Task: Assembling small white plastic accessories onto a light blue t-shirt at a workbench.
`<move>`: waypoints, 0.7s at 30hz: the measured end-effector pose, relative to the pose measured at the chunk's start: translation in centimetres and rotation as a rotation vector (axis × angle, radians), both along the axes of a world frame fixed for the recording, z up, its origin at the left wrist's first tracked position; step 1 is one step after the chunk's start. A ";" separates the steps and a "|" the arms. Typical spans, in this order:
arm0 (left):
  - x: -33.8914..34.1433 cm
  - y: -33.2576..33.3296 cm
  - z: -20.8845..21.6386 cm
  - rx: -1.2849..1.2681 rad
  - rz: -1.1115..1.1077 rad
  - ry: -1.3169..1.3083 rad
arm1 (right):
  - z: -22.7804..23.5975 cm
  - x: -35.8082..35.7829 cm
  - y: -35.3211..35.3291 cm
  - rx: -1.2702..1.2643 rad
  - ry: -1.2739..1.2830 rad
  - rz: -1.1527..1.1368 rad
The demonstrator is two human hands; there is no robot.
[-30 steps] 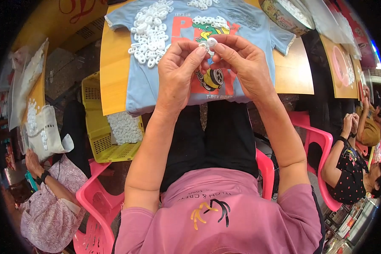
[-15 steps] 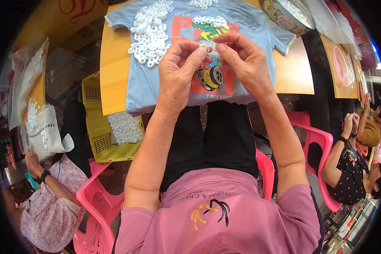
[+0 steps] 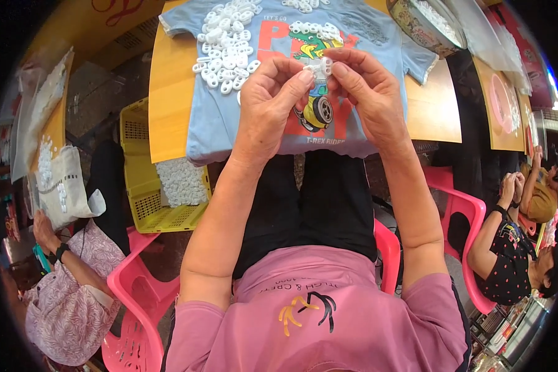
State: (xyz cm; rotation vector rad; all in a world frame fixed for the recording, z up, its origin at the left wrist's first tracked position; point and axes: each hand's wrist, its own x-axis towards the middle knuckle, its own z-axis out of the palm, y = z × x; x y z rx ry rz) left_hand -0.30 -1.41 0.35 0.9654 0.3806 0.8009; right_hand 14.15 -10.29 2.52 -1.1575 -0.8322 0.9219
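My left hand point(image 3: 273, 105) and my right hand point(image 3: 373, 93) are raised close together over a pale blue printed T-shirt point(image 3: 220, 127) spread on the table. Between my right thumb and forefinger is a small white plastic piece point(image 3: 327, 66) with two holes. My left hand is pinched at the fingertips around something small and pale, too little to make out. A heap of white two-holed pieces point(image 3: 226, 46) lies on the shirt at the left. Beyond my hands sits a short row of similar pieces point(image 3: 316, 29), and a scatter of tiny grey parts point(image 3: 366, 26) is to its right.
A decorated round tin point(image 3: 425, 28) of white bits stands at the far right of the wooden table point(image 3: 167, 105). Below left, a yellow crate point(image 3: 136, 167) has a bag of white pieces point(image 3: 183, 183) beside it. Other people sit on both sides, near pink chairs point(image 3: 136, 304).
The white two-holed piece in my right fingers now shows more plainly, turned toward view. My hands are slightly farther apart. The whole view has shifted a little.
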 end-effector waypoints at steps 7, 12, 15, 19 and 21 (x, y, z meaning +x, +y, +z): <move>0.1 -0.1 0.1 -0.005 0.017 0.005 | 0.8 -0.2 -0.1 -0.044 -0.041 -0.003; 0.1 -0.1 0.2 0.009 0.026 0.019 | 0.7 -0.3 -0.1 0.032 -0.306 -0.033; 0.2 -0.1 0.1 0.020 0.027 0.032 | 0.6 -0.4 0.0 0.046 -0.505 -0.068; 0.2 -0.1 0.0 -0.011 0.029 0.006 | 0.2 -0.9 0.3 0.078 -0.605 -0.094; 0.2 -0.1 0.0 -0.025 0.031 0.007 | 0.3 -1.1 0.4 0.086 -0.678 -0.120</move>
